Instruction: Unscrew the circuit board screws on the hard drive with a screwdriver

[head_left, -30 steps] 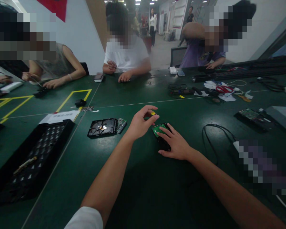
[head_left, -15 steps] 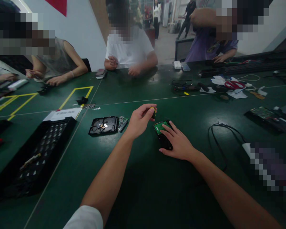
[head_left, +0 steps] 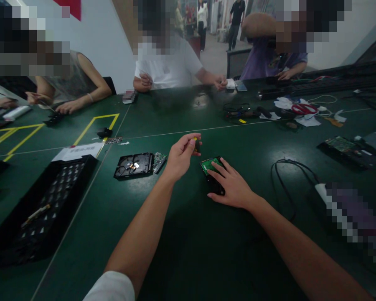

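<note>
My left hand (head_left: 180, 156) is closed in a pinch on a small yellow-and-black tool (head_left: 195, 144). Most of that tool is hidden by the fingers, so its kind does not show. It is held above the table, just beyond the left edge of a hard drive (head_left: 214, 184). The drive lies with its green circuit board (head_left: 210, 164) facing up. My right hand (head_left: 233, 184) rests on this drive, fingers spread and palm down, covering its right part. Left of my left hand lie another black hard drive (head_left: 125, 165) and a loose circuit board (head_left: 159, 161).
A long black tray (head_left: 78, 184) with a small loose piece in it stands at the left. At the right are a black cable (head_left: 277, 179), a further drive with a board (head_left: 341, 146) and a cluttered pile (head_left: 303, 109). Several people sit around the green table (head_left: 188, 251).
The view has shifted slightly. My left hand keeps its pinch and my right hand stays on the drive. Across the table, a person's hand has moved right, beside a small white object.
</note>
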Tool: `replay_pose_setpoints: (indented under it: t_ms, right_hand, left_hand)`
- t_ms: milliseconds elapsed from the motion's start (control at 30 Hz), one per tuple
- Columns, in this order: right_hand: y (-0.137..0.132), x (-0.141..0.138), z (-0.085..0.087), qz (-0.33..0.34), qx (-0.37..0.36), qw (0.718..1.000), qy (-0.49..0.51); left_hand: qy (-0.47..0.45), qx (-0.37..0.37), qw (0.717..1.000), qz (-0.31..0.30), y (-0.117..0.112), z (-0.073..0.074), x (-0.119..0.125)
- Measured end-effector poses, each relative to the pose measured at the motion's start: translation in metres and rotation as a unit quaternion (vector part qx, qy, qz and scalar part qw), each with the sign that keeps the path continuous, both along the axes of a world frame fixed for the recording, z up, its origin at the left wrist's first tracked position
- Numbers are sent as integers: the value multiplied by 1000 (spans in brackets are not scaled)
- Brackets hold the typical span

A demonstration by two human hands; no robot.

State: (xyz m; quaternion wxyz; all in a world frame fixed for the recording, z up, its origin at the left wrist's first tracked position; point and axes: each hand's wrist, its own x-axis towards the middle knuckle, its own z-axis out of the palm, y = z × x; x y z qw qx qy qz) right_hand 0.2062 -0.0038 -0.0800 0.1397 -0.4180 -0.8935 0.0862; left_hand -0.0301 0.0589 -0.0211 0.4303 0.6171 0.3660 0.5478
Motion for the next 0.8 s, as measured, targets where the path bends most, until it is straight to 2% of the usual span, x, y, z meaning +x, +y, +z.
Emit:
replay_pose_setpoints:
  t_ms: [233, 600, 700, 800]
  right_hand:
    - [0, 0, -2, -3, 1, 1000, -9]
    - [-7, -3, 0, -31, 12, 999, -32]
    - [-7, -3, 0, -34, 4, 999, -33]
    - [-6, -2, -1, -33, 3, 999, -30]
  left_hand:
    - [53, 23, 995, 77, -4, 2, 3]
    - [31, 19, 998, -43, -3, 2, 1]
    - [31, 17, 998, -44, -3, 1, 1]
    - [28, 18, 999, -14, -4, 2, 1]
